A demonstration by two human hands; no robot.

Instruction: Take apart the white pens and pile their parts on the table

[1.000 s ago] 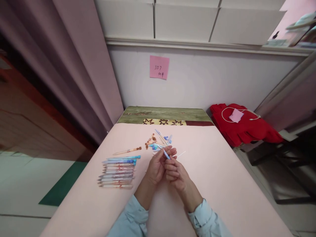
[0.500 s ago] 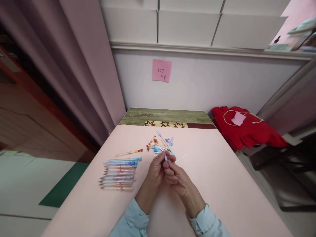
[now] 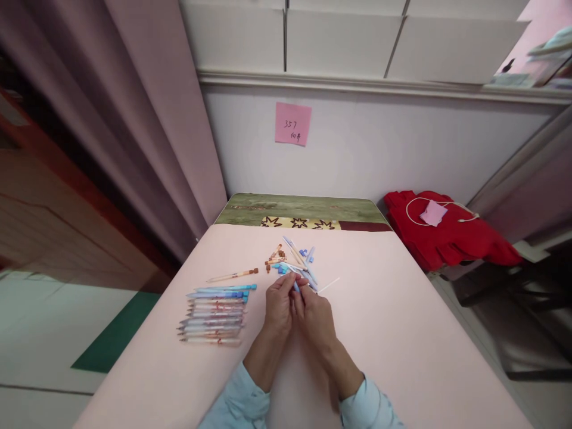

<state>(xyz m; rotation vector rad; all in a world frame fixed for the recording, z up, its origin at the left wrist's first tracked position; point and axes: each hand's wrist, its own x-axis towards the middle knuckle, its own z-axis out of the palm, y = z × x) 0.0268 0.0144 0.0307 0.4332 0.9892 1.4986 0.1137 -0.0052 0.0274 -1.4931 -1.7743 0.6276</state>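
Note:
My left hand (image 3: pixel 277 307) and my right hand (image 3: pixel 315 313) meet over the middle of the pink table (image 3: pixel 402 333). Both pinch one thin blue pen (image 3: pixel 295 286), which sticks up between the fingertips. Just beyond the fingers lies a loose heap of pen parts (image 3: pixel 290 257), blue and brown pieces mixed. A thin white refill (image 3: pixel 328 285) lies to the right of the fingers. To the left a neat row of finished pens (image 3: pixel 217 312) lies side by side, and one brown-tipped pen (image 3: pixel 232 275) rests alone above that row.
A pink sticky note (image 3: pixel 292 123) hangs on the wall ahead. Beyond the table's far edge is a green patterned surface (image 3: pixel 299 211). A red cloth (image 3: pixel 447 235) with a white cable lies on a seat at the right. A curtain (image 3: pixel 147 119) hangs at the left.
Both hands have drawn closer together and curled tighter round the blue pen. The pen, tilted a second ago, now stands more upright between the fingertips.

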